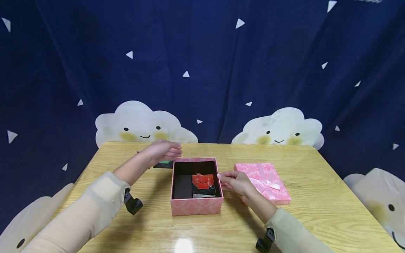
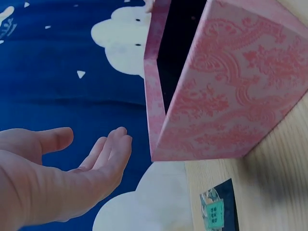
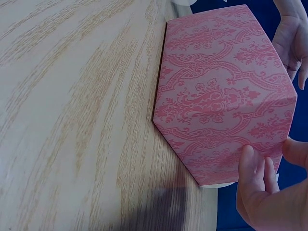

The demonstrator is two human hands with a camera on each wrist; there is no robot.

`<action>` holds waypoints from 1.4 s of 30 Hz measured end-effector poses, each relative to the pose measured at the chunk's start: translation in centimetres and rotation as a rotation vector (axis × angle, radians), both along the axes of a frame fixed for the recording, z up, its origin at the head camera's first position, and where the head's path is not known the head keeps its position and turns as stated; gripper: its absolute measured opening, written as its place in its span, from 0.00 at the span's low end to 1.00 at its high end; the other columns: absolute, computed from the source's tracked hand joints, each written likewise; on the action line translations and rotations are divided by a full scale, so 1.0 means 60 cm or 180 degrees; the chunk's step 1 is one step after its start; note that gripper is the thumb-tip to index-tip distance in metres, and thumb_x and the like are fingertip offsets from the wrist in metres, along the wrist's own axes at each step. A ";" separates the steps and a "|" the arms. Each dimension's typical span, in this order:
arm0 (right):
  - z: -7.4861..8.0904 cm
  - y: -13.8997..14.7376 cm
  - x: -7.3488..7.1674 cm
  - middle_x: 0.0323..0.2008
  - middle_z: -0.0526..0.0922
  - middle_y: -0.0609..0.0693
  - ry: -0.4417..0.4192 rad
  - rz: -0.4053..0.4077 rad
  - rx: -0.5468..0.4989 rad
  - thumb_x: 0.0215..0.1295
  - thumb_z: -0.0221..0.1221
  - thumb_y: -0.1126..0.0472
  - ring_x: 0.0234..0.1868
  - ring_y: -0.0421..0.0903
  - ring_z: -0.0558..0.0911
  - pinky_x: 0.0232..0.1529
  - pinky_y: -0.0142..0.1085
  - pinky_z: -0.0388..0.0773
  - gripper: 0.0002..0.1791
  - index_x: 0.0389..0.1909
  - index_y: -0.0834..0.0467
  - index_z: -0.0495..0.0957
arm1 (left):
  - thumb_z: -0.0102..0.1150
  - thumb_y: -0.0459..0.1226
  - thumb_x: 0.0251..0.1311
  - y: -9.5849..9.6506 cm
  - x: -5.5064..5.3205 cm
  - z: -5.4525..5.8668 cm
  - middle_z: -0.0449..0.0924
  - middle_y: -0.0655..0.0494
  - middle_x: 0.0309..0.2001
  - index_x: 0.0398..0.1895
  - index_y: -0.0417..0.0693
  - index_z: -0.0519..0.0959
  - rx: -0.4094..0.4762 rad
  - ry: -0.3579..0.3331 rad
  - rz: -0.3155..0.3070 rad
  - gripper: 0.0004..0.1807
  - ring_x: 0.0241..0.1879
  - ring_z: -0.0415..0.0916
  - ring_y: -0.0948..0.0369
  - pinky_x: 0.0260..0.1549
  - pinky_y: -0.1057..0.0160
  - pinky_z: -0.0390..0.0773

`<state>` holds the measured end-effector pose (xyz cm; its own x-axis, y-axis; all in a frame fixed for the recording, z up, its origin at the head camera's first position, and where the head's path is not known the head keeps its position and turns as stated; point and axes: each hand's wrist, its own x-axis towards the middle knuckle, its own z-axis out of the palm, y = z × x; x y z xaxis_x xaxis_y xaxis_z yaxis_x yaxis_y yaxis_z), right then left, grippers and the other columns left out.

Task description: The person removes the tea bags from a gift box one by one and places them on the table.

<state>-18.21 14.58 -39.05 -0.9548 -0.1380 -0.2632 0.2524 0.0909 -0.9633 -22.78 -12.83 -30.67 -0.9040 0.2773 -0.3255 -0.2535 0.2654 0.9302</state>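
A pink patterned gift box (image 1: 197, 207) stands lidless on the table, dark inside. In its right half lies a red-and-black packet (image 1: 203, 183) on top of another packet, mostly hidden. My right hand (image 1: 235, 182) pinches the box's right wall, thumb at the rim and fingers against the outer side, as the right wrist view shows. Raised beside the box's far left corner, my left hand (image 1: 164, 150) has loosely extended fingers and holds nothing. Below it is a dark packet with a green label (image 2: 215, 214), partly hidden by the left hand in the head view.
The pink lid (image 1: 264, 182) with a ribbon bow lies on the wooden table (image 1: 310, 211), right of the box and behind my right hand. A dark blue curtain (image 1: 209, 70) with clouds and triangles hangs beyond the table's far edge.
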 end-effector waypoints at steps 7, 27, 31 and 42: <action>0.001 -0.001 0.001 0.28 0.83 0.46 -0.0027 -0.0042 0.0014 0.65 0.59 0.65 0.28 0.38 0.83 0.39 0.32 0.85 0.18 0.48 0.76 0.74 | 0.42 0.39 0.73 0.017 0.005 0.005 0.75 0.36 0.58 0.63 0.27 0.65 0.0126 -0.0238 -0.0136 0.25 0.54 0.80 0.52 0.64 0.53 0.72; 0.002 -0.002 0.000 0.30 0.85 0.49 -0.0023 -0.0009 0.0066 0.65 0.59 0.65 0.31 0.39 0.84 0.44 0.38 0.85 0.19 0.50 0.77 0.73 | 0.43 0.43 0.72 0.069 0.019 -0.013 0.70 0.33 0.63 0.64 0.28 0.64 -0.0347 -0.0671 -0.0332 0.28 0.55 0.77 0.51 0.66 0.51 0.69; 0.002 -0.003 -0.001 0.30 0.85 0.48 -0.0009 0.0006 0.0032 0.65 0.58 0.65 0.30 0.38 0.84 0.43 0.37 0.85 0.19 0.49 0.77 0.73 | 0.41 0.43 0.72 0.078 0.017 -0.021 0.62 0.32 0.68 0.67 0.27 0.59 -0.0267 -0.0880 -0.0261 0.30 0.67 0.65 0.44 0.70 0.48 0.62; 0.001 -0.002 -0.001 0.30 0.84 0.49 -0.0030 -0.0029 0.0053 0.65 0.59 0.65 0.29 0.39 0.84 0.42 0.36 0.85 0.19 0.49 0.76 0.74 | 0.43 0.42 0.70 0.092 0.016 -0.055 0.58 0.25 0.68 0.68 0.23 0.52 -0.0014 -0.1334 0.0171 0.34 0.68 0.60 0.37 0.70 0.45 0.61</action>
<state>-18.26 14.45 -38.99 -0.9535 -0.1248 -0.2745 0.2624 0.1045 -0.9593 -21.82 -7.30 -33.97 -0.7063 0.2311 -0.6692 -0.6233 0.2451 0.7426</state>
